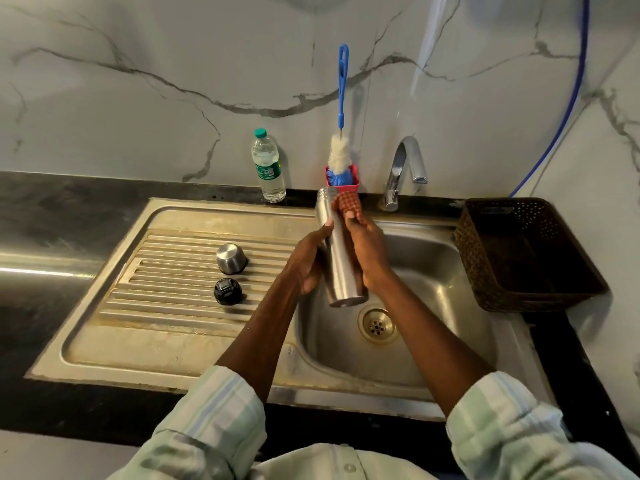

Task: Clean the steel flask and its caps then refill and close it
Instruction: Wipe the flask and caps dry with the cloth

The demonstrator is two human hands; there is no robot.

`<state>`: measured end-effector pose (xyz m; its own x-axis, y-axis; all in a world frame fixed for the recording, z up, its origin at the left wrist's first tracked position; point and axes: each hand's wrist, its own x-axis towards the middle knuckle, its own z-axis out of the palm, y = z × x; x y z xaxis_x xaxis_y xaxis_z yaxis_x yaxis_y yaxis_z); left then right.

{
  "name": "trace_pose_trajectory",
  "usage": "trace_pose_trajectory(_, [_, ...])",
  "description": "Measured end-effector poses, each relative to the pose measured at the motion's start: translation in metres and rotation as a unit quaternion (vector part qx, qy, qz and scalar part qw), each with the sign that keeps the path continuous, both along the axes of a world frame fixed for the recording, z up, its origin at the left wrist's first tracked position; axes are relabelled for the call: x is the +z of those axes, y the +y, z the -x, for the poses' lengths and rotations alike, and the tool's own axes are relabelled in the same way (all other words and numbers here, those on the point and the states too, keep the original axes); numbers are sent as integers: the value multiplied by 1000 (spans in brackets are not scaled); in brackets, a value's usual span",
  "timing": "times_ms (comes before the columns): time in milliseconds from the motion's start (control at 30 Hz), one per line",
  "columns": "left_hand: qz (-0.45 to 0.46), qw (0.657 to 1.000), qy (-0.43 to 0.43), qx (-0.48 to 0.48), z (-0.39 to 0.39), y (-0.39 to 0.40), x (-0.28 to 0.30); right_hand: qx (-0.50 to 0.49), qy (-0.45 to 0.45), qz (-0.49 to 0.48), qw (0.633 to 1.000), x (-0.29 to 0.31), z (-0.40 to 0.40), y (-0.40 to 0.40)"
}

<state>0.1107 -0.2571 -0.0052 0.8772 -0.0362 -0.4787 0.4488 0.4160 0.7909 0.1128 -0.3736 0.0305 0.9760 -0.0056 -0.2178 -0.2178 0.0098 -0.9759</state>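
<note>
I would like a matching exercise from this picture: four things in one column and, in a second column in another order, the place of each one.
Things:
1. steel flask
2. steel cap
3. bottle brush
4. brown basket

Places:
A. standing in the red holder by the wall
B. on the counter right of the sink basin
C. held over the basin by the left hand, rubbed by the right hand with a scrubber
D. on the ribbed drainboard, behind the black cap

Pairs: 1-C, 2-D, 3-A, 4-B
</note>
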Motion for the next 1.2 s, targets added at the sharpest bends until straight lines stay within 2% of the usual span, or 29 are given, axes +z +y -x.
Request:
trace_pose_trajectory(100, [33, 999, -13, 11, 3, -7, 1, 17, 58, -48, 997, -3, -14, -8])
trace_pose_trajectory(200, [-71, 996, 0, 52, 4, -12, -6, 42, 109, -103, 988, -15, -7, -10])
trace_pose_trajectory(300, [-97, 985, 8, 144, 2, -6, -9, 78, 218, -150, 961, -24, 16, -14])
trace_pose_trajectory(367, [-89, 976, -9, 200, -1, 1, -4, 98, 253, -232, 934, -39, 30, -19])
trace_pose_trajectory(467, [-98, 952, -58, 283, -4, 4, 5, 50, 271, -379, 884, -54, 43, -14])
trace_pose_trajectory(600, [-192, 917, -141, 318, -1, -6, 0, -49, 295, -428, 853, -55, 42, 7])
trace_pose_trajectory(733, [-198, 912, -165, 318, 4, -6, -5, -106, 286, -410, 860, -54, 35, 14])
trace_pose_trajectory(933, [-207, 916, -204, 275, 16, -21, -8, -31, 294, -349, 889, -57, 18, -11])
trace_pose_trajectory(1067, [-118, 939, -159, 280, 23, -25, -8, 5, 286, -326, 901, -60, 24, -17])
trace_pose_trajectory(1200, [-90, 956, -72, 271, 11, -12, 1, 10, 234, -323, 917, -64, 30, -18])
